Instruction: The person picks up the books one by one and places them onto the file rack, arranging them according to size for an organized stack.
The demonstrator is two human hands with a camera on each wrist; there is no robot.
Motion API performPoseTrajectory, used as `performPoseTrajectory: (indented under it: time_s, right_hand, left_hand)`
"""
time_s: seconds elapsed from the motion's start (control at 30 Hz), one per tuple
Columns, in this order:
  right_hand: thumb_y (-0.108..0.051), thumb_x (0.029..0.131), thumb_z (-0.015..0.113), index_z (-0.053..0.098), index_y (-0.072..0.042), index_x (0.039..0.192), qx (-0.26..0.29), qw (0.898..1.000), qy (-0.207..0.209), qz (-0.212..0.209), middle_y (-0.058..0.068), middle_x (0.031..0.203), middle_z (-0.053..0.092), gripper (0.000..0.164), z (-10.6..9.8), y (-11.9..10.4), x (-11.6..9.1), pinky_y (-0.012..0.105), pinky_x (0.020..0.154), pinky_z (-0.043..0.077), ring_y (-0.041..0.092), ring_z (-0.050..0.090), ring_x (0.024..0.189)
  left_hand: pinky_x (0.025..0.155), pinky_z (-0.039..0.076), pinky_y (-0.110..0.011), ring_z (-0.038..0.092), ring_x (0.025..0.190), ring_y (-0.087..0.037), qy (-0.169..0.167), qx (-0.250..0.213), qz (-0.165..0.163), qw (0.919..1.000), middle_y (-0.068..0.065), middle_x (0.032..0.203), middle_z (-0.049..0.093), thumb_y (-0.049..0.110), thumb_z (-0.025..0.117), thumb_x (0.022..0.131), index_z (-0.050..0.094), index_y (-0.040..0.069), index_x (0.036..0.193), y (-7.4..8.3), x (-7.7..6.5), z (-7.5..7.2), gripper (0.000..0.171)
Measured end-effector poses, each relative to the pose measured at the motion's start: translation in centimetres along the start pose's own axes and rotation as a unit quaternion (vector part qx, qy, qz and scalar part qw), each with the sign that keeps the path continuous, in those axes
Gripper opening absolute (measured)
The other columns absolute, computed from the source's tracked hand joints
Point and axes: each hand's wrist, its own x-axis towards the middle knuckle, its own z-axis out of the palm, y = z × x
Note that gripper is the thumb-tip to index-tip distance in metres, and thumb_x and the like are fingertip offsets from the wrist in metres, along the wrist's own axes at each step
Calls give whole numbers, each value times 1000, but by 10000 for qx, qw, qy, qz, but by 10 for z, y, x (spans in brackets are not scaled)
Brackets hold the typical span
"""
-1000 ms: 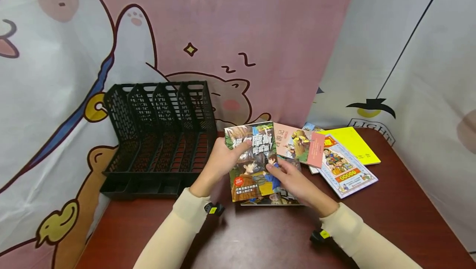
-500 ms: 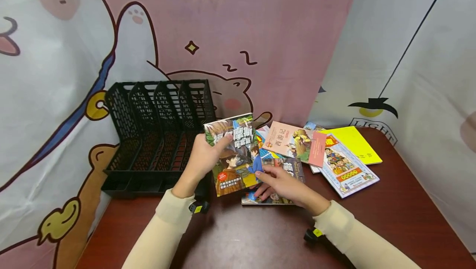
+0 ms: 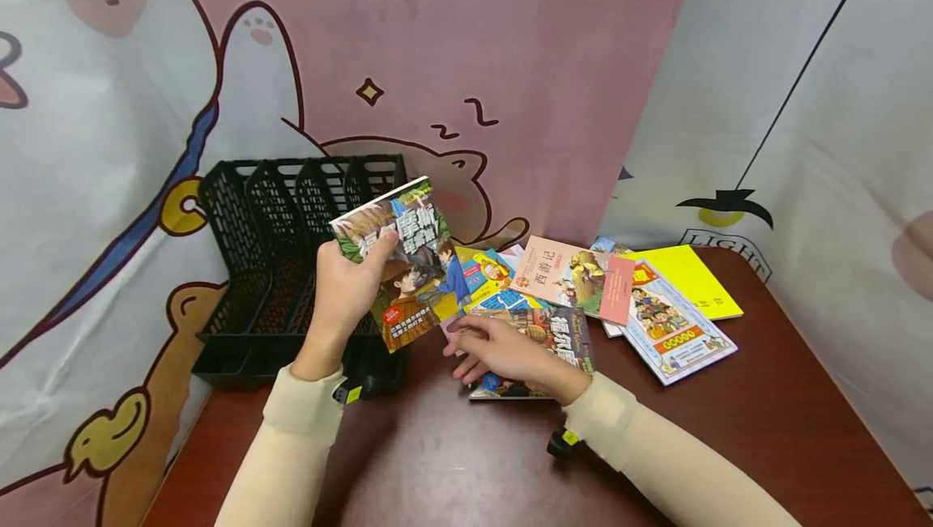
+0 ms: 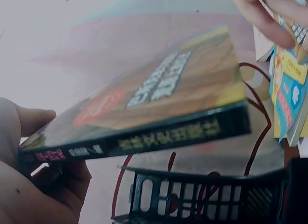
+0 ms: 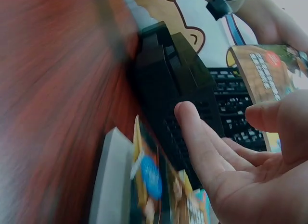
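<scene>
Held book (image 3: 408, 272) has shifted left and up since the earlier frame, tilted now in front of the black rack (image 3: 229, 223); your right hand (image 3: 503, 349) has come off it. Your left hand (image 3: 342, 296) alone clamps it, thumb on the cover, fingers behind, by one side. Your right fingers are apart, loosely bent, holding nothing, over the dark-covered book (image 3: 568, 341). Risk: with one-sided support, the free end could swing or droop and twist out of your pinch. Likely snag too: bring it in at this slant and a corner could hit a divider, shoving the rack or creasing the cover. Your right hand hangs low over the loose pile, so a stray brush could slide the dark-covered book or the pink book (image 3: 561, 276) lying overlapped with others on the table (image 3: 466, 470). Containers: just the rack, four upright compartments plus small front trays; no book shows in the left compartments, and your held book blocks the right ones, so can't tell there.
</scene>
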Motion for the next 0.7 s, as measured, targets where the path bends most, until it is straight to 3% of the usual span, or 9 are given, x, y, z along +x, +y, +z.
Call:
performPoseTrajectory:
  time_s: [0.23,0.33,0.43,0.57,0.7]
  right_hand:
    - [-35,115,61,48,-3,162,-484,9980,360,207,31,139,71,58,29,-8,33,57,86,68,46,81,102]
    - [-43,111,66,51,-7,160,-714,9952,608,281,23,135,74,63,41,-8,46,53,80,69,40,81,97]
    - [-50,109,67,51,-12,163,-1143,9893,880,215,17,119,78,67,51,-7,58,46,72,69,35,82,88]
    - [-57,109,64,42,-17,170,-1655,9792,1153,232,13,88,77,76,60,-7,70,41,61,63,36,81,76]
    - [-57,109,62,43,-15,169,-1645,9785,1215,271,7,82,73,76,65,-10,77,38,56,57,40,80,77]
  left_hand:
    - [70,68,-29,83,80,-12,927,31,101,9956,-15,102,84,36,78,105,78,7,122,2,3,-6,34]
    - [70,67,-28,83,81,-12,1049,62,123,9944,-15,102,84,37,78,104,79,8,122,1,2,-6,34]
    - [72,67,-27,83,85,-12,1147,52,203,9932,-15,105,84,35,78,105,79,9,125,0,0,-4,33]
    - [76,68,-28,84,88,-14,1327,-168,355,9904,-17,110,83,32,78,105,78,10,128,3,-1,-5,31]
    - [79,68,-28,84,92,-15,1406,-326,458,9885,-17,114,83,31,77,105,78,10,130,6,-2,-9,32]
